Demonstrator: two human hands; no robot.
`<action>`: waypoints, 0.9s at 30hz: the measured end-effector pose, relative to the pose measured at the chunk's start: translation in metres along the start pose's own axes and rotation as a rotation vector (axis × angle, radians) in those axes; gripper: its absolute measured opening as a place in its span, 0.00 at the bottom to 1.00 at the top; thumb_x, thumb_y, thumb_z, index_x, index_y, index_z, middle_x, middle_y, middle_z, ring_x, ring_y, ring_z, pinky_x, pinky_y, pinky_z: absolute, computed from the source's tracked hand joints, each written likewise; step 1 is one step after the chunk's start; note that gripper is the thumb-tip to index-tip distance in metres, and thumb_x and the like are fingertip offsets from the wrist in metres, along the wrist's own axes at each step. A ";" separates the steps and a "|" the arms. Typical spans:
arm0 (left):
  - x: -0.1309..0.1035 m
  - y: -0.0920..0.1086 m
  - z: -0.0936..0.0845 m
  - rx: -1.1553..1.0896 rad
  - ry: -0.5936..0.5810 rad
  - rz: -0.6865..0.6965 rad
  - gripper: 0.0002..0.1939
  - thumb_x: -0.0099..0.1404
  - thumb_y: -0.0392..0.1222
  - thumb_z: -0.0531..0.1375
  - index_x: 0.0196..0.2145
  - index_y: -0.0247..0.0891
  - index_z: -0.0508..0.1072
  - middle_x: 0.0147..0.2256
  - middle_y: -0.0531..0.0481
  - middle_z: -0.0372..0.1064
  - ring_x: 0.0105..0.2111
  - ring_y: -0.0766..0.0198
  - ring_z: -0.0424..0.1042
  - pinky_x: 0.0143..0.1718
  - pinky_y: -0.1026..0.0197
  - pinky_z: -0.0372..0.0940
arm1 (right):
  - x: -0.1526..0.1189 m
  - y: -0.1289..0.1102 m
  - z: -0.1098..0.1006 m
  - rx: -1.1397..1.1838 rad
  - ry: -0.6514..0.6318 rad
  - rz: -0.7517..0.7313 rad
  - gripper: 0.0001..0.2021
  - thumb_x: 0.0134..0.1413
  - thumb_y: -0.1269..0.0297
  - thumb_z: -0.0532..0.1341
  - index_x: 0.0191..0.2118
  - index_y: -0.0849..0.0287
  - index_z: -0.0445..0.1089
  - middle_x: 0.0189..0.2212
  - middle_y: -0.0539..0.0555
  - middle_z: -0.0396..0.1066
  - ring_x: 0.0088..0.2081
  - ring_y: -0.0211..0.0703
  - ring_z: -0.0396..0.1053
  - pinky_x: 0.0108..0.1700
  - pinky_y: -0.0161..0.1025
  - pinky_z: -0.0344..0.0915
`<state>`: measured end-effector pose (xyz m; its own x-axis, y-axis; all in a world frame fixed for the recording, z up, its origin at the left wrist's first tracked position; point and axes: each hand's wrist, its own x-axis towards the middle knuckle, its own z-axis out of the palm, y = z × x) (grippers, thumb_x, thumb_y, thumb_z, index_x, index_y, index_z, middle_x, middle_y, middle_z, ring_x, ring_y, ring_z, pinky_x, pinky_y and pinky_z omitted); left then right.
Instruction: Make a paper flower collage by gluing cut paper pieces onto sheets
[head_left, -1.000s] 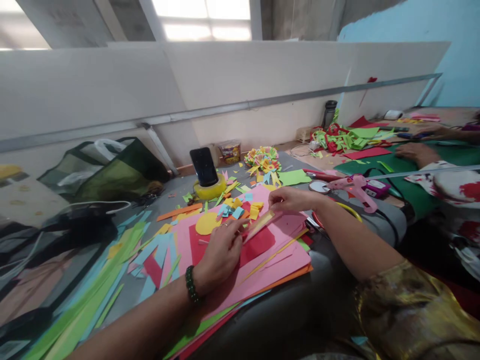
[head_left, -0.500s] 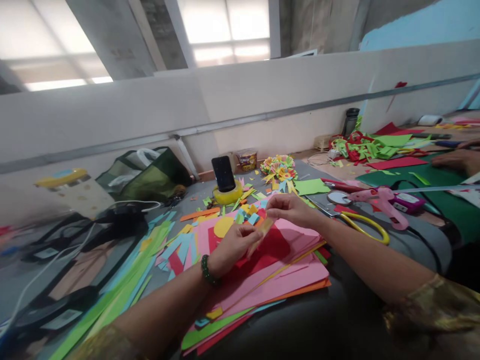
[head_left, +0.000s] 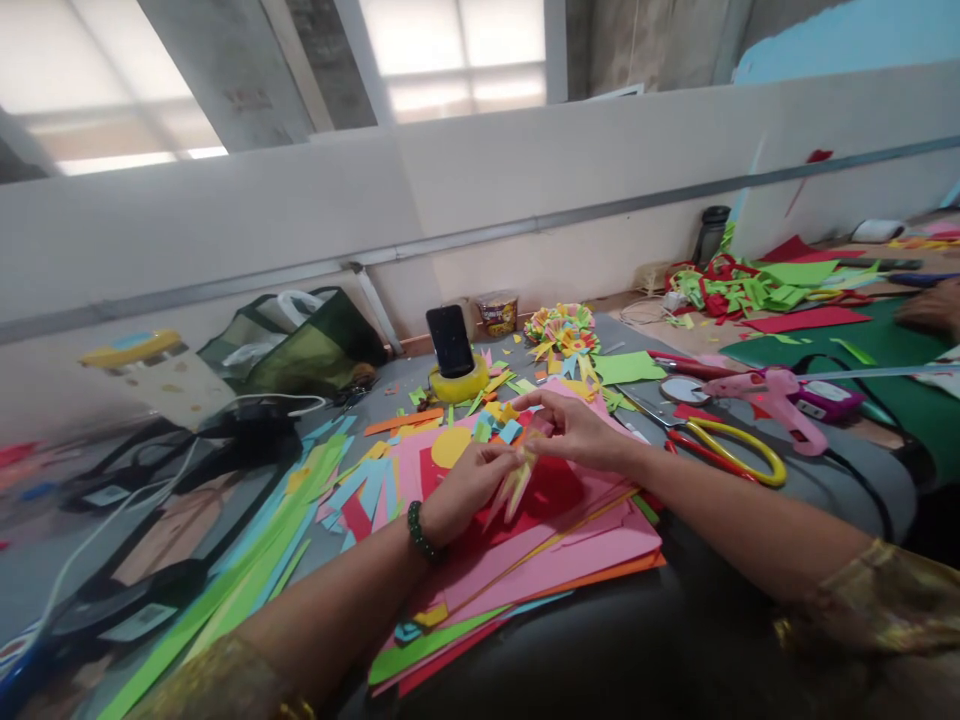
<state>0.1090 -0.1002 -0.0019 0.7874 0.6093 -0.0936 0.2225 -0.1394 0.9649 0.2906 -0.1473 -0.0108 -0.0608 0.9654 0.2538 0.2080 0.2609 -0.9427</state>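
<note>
A narrow pale yellow and pink paper strip (head_left: pixel 517 490), its two tails angled downward, is suspended between the hands above a red paper sheet (head_left: pixel 553 492). The left hand (head_left: pixel 472 490), below a dark green beaded bracelet (head_left: pixel 421 532), pinches it between thumb and fingers; the right hand (head_left: pixel 577 430) has its curled fingertips closed on the upper end. The red sheet rests on a stack of pink paper sheets (head_left: pixel 607 545). A yellow paper disc (head_left: pixel 451 447) lies left of small multicoloured paper pieces. Right of the stack lie yellow-and-red-handled scissors (head_left: pixel 739 455) and a pink glue gun (head_left: pixel 784 400); beyond it, a black phone (head_left: pixel 450 340) leans upright in a yellow tape roll (head_left: pixel 459 384).
</note>
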 end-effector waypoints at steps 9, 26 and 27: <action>0.003 -0.002 -0.002 -0.010 0.035 -0.032 0.17 0.55 0.48 0.56 0.13 0.40 0.63 0.12 0.55 0.57 0.14 0.70 0.54 0.19 0.64 0.50 | 0.001 -0.005 -0.003 0.058 0.060 -0.015 0.21 0.43 0.66 0.65 0.46 0.59 0.64 0.23 0.43 0.65 0.25 0.33 0.61 0.29 0.33 0.56; 0.008 0.012 -0.043 0.261 0.364 0.142 0.18 0.58 0.53 0.54 0.30 0.38 0.77 0.30 0.47 0.73 0.33 0.58 0.70 0.35 0.59 0.65 | 0.003 -0.011 -0.036 0.203 0.301 0.047 0.25 0.33 0.67 0.64 0.45 0.57 0.69 0.22 0.42 0.62 0.25 0.34 0.59 0.28 0.34 0.57; 0.011 0.011 -0.049 0.336 0.364 0.122 0.17 0.57 0.54 0.55 0.30 0.38 0.76 0.30 0.47 0.73 0.33 0.58 0.70 0.35 0.59 0.65 | 0.003 -0.010 -0.038 0.207 0.284 0.076 0.25 0.32 0.67 0.64 0.45 0.58 0.70 0.21 0.42 0.62 0.24 0.34 0.59 0.28 0.34 0.57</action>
<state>0.0920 -0.0568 0.0194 0.5814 0.7970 0.1636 0.3610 -0.4330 0.8260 0.3257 -0.1467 0.0079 0.2276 0.9523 0.2034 -0.0027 0.2096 -0.9778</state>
